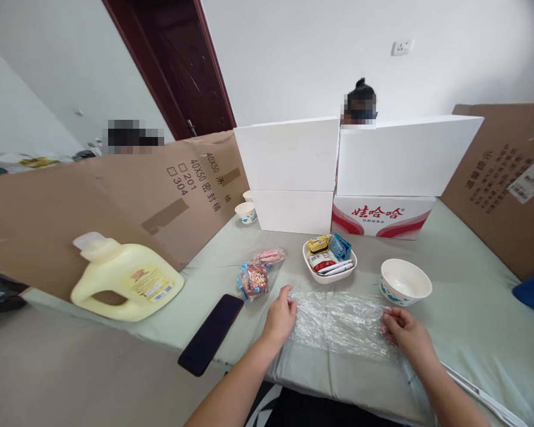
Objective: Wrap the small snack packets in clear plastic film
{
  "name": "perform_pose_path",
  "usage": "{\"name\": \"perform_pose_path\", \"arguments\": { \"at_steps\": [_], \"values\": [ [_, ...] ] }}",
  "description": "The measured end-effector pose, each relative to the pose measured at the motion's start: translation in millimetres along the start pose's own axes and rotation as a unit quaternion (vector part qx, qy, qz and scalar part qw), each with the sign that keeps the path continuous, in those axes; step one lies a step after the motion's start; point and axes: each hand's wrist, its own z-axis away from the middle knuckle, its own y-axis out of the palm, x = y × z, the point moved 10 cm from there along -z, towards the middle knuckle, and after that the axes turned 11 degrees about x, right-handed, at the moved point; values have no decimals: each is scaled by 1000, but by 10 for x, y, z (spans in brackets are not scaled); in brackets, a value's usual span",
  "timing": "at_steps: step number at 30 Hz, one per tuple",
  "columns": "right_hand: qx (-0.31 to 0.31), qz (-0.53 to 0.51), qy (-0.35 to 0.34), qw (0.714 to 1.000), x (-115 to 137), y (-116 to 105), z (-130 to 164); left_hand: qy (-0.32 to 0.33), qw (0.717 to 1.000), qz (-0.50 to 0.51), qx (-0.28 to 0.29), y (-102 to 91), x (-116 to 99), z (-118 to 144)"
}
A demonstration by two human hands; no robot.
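So there's a sheet of cling film (340, 323) lying flat on the near part of the grey-green table (463, 296), long axis running left to right, crinkled all over. Left hand (279, 317) pinches the film's left edge with fingertips, wrist coming in from near-left. Right hand (404, 333) pinches the right edge, palm down, forearm angling in from near-right. Just beyond the right end sits an empty white bowl (405, 281). A dish of snack packets (330, 258) is farther back, and a dark phone (210, 333) lies to the left.
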Motion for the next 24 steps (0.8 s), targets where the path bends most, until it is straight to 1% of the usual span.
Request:
{"name": "perform_pose_path", "arguments": {
  "at_steps": [2,3,4,5,7,8,9,10,11,13,14,15,17,19,21,24],
  "values": [
    [2,33,11,999,4,17,2,-1,999,-33,0,9,-14,-3],
    [-1,63,13,998,26,27,12,1,999,-48,-2,7,-27,0],
    [-17,111,7,994,77,21,33,5,998,-63,-8,-7,-48,7],
    [-30,174,1,984,138,29,57,11,996,-80,-23,-39,-81,22],
    [-46,308,-6,950,248,89,102,31,989,-121,-77,-157,-203,84],
    [-48,357,-7,933,281,128,119,49,983,-142,-108,-219,-301,130],
    [-49,387,-7,921,298,160,132,78,976,-159,-131,-254,-425,177],
    [-53,404,-8,913,309,180,142,118,969,-169,-134,-242,-568,216],
    [-60,415,-12,908,321,190,149,169,964,-171,-113,-172,-722,247],
    [-77,427,-31,900,356,195,155,273,948,-161,-19,91,-996,303],
    [-86,430,-44,898,376,194,154,311,937,-156,32,240,-1088,333],
    [-95,432,-58,895,398,193,152,333,927,-157,76,378,-1138,354],
    [-107,437,-89,889,444,195,145,336,916,-173,137,596,-1129,348],
    [-107,443,-113,883,474,207,130,312,913,-196,176,734,-1040,312],
    [-95,453,-124,878,478,217,108,290,913,-206,200,793,-956,285],
    [-77,487,-110,863,464,191,89,276,914,-209,212,797,-906,278]
  ]
}}
